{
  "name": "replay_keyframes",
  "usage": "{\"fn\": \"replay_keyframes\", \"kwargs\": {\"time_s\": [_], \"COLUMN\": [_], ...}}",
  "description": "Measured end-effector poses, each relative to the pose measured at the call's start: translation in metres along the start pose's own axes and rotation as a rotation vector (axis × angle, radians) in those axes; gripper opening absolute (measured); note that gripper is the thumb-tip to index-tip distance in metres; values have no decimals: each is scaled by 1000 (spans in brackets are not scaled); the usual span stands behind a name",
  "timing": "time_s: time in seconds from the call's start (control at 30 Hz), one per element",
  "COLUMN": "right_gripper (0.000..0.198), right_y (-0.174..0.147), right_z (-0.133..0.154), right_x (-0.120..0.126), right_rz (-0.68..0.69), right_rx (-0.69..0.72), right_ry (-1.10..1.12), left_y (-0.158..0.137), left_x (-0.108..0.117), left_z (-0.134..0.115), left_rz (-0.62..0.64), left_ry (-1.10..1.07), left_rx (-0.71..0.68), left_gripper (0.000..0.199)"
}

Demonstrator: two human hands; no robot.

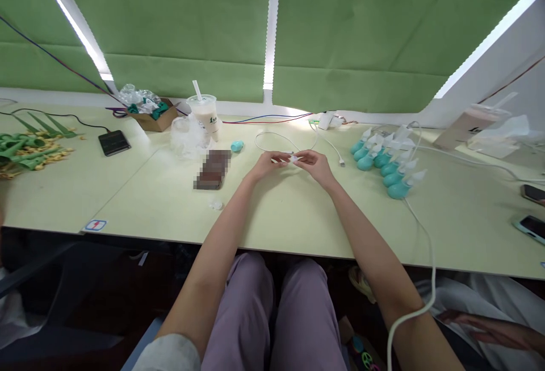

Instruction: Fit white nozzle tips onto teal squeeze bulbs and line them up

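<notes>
My left hand (269,165) and my right hand (314,165) meet above the middle of the table. Between their fingertips is a small white piece (293,158), pinched from both sides. Its exact kind is too small to make out. Off to the right stand several turquoise bulbs (398,190) with white pointed tips, grouped in rows. A single turquoise bulb (237,146) without a white tip lies left of my left hand. Small clear-white pieces (216,204) rest on the table near my left forearm.
A white cable (432,257) crosses the table edge and my right forearm. Left of my hands are a pixelated dark object (213,169), a drink cup (205,114), a plastic bag (187,137) and a cardboard box (158,121). Phones (532,226) lie at far right, beside a seated person.
</notes>
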State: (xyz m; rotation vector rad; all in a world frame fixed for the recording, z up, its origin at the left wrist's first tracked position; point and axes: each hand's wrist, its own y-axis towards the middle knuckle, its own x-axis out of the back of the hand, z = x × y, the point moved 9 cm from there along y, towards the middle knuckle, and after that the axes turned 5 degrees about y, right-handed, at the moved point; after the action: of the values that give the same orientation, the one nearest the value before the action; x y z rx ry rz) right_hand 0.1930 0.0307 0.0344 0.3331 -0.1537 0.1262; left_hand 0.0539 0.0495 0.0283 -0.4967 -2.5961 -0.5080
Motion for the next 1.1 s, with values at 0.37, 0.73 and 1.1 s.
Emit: {"fn": "replay_keyframes", "kwargs": {"time_s": [0.37,0.73,1.1], "right_gripper": [24,19,20], "right_y": [-4,-5,-24], "right_z": [1,-2,21], "right_x": [-9,8,-86], "right_rz": [-28,-67,364], "right_rx": [134,97,60], "right_ry": [-266,-435,-372], "left_y": [0,-30,-79], "left_x": [5,117,193], "left_z": [28,43,-1], "left_rz": [-100,-801,-1072], "left_ry": [-106,-290,-296], "left_rx": [159,178,1], "left_gripper": [23,24,39]}}
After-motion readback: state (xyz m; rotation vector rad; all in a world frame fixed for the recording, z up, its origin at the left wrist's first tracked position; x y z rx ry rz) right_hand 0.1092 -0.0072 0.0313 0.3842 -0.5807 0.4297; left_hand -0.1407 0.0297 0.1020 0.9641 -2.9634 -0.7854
